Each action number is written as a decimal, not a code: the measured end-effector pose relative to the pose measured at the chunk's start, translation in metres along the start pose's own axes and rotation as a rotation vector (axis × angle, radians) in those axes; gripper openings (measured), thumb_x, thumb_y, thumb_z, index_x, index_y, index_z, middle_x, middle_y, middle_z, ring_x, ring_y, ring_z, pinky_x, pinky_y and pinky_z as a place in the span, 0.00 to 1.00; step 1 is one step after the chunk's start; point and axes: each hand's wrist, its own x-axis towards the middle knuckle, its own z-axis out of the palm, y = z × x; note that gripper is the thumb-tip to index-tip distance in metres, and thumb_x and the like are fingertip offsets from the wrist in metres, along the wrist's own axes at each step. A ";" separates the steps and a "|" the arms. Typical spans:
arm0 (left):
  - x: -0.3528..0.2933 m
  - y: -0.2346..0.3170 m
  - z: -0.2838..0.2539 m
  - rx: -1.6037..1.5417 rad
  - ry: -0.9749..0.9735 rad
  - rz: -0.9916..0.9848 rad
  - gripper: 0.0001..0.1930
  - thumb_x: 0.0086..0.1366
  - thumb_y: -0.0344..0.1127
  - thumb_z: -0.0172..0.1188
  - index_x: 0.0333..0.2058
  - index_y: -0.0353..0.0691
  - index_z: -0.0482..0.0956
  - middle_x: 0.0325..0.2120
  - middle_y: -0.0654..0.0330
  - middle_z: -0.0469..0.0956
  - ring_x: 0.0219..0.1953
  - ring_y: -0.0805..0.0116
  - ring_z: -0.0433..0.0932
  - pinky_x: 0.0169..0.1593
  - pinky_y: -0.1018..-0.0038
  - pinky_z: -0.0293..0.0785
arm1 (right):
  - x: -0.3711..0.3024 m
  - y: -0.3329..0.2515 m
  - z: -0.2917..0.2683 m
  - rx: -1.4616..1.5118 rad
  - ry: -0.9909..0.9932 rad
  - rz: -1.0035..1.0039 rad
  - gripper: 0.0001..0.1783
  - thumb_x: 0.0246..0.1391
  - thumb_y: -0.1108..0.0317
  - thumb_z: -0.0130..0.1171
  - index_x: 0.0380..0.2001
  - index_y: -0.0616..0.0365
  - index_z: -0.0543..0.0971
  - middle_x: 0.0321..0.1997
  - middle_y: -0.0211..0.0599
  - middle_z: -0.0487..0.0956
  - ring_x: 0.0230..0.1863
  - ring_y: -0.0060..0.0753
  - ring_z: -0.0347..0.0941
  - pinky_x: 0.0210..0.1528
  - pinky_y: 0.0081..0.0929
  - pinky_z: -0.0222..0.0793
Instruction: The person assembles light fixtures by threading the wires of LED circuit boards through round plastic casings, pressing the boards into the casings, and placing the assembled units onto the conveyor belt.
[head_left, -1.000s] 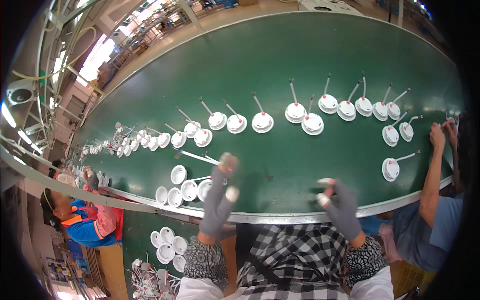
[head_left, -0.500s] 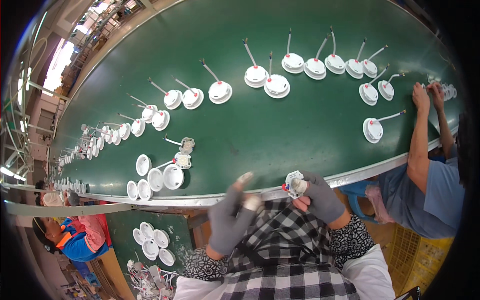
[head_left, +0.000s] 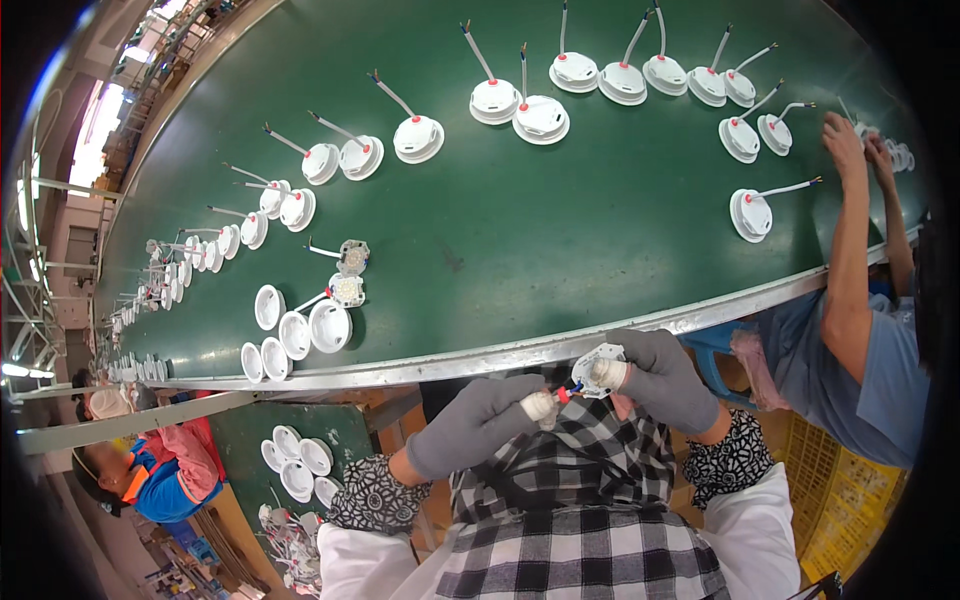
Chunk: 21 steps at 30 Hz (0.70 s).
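Observation:
My right hand (head_left: 668, 382), in a grey glove with taped fingertips, grips a white LED module (head_left: 597, 368) just off the table's near edge. My left hand (head_left: 478, 424), gloved the same way, is closed with its taped fingers pinching the module's cable beside a red grommet (head_left: 562, 396). Short coloured wires run between grommet and board. On the table to the left, two more LED modules with cables (head_left: 348, 291) lie behind several white cup-shaped lamp housings (head_left: 330, 326).
Finished-looking round white lamps (head_left: 541, 120) with upright cables line the green table (head_left: 480, 220). At the right a co-worker's hands (head_left: 850, 145) handle small white parts. Lower left, a side table (head_left: 345, 425) bears more housings and a pile of wired modules (head_left: 290, 545).
My left hand, open and blurred before, has moved right and closed on the module's cable at the grommet. The view has shifted, so the table's things sit higher.

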 end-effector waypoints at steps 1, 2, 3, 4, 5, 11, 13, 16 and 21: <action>-0.001 0.001 -0.001 -0.139 -0.058 -0.057 0.12 0.69 0.43 0.52 0.37 0.39 0.76 0.19 0.60 0.72 0.22 0.69 0.70 0.29 0.74 0.67 | -0.001 0.003 0.000 0.002 -0.005 0.002 0.17 0.60 0.59 0.53 0.36 0.64 0.79 0.13 0.28 0.73 0.13 0.13 0.67 0.17 0.13 0.57; -0.001 0.002 -0.002 -0.137 -0.057 -0.056 0.12 0.69 0.43 0.52 0.37 0.39 0.76 0.19 0.60 0.72 0.22 0.69 0.70 0.29 0.74 0.67 | -0.001 0.007 -0.004 0.084 0.054 0.012 0.16 0.60 0.60 0.53 0.37 0.65 0.79 0.13 0.27 0.73 0.13 0.13 0.66 0.16 0.13 0.56; -0.003 0.004 -0.003 0.073 0.019 -0.061 0.11 0.67 0.41 0.53 0.37 0.39 0.76 0.20 0.58 0.72 0.23 0.66 0.72 0.30 0.73 0.68 | 0.000 0.009 -0.007 0.167 0.111 0.021 0.16 0.60 0.60 0.53 0.37 0.65 0.79 0.13 0.27 0.73 0.13 0.13 0.65 0.16 0.13 0.56; -0.004 0.005 -0.004 0.284 0.095 -0.067 0.11 0.65 0.40 0.55 0.38 0.39 0.76 0.21 0.57 0.73 0.24 0.63 0.73 0.30 0.72 0.69 | 0.003 0.007 -0.009 0.207 0.234 -0.011 0.16 0.59 0.62 0.53 0.37 0.67 0.78 0.12 0.27 0.71 0.11 0.14 0.63 0.15 0.14 0.56; -0.008 0.001 -0.004 0.287 0.102 -0.071 0.11 0.65 0.40 0.55 0.38 0.39 0.76 0.21 0.57 0.73 0.24 0.63 0.73 0.30 0.72 0.69 | 0.003 0.005 -0.010 0.210 0.226 -0.012 0.16 0.59 0.62 0.53 0.37 0.67 0.78 0.12 0.27 0.71 0.11 0.14 0.63 0.15 0.14 0.56; -0.025 -0.016 -0.016 0.781 0.403 0.177 0.13 0.60 0.38 0.60 0.42 0.42 0.74 0.22 0.56 0.76 0.23 0.53 0.75 0.28 0.65 0.72 | 0.007 0.003 -0.010 0.272 0.314 -0.019 0.15 0.59 0.63 0.52 0.36 0.69 0.76 0.12 0.27 0.68 0.10 0.16 0.62 0.14 0.15 0.54; -0.030 -0.014 -0.019 0.849 0.357 0.175 0.12 0.59 0.38 0.61 0.41 0.42 0.75 0.21 0.56 0.75 0.23 0.55 0.76 0.28 0.65 0.73 | 0.007 0.004 -0.011 0.225 0.301 -0.047 0.15 0.59 0.64 0.52 0.36 0.69 0.76 0.12 0.26 0.68 0.11 0.16 0.62 0.14 0.15 0.55; -0.035 -0.015 -0.027 0.827 0.232 0.254 0.11 0.58 0.37 0.61 0.39 0.42 0.76 0.21 0.57 0.74 0.22 0.57 0.75 0.27 0.66 0.72 | 0.006 -0.001 -0.014 0.158 0.279 -0.085 0.15 0.57 0.64 0.52 0.33 0.69 0.77 0.12 0.29 0.70 0.12 0.17 0.64 0.15 0.15 0.56; -0.049 -0.001 -0.031 0.688 0.057 0.380 0.10 0.57 0.32 0.62 0.39 0.42 0.78 0.22 0.59 0.76 0.23 0.63 0.76 0.30 0.70 0.74 | -0.003 0.002 -0.025 0.242 0.101 -0.063 0.15 0.55 0.64 0.54 0.30 0.70 0.77 0.12 0.31 0.70 0.11 0.19 0.64 0.15 0.17 0.58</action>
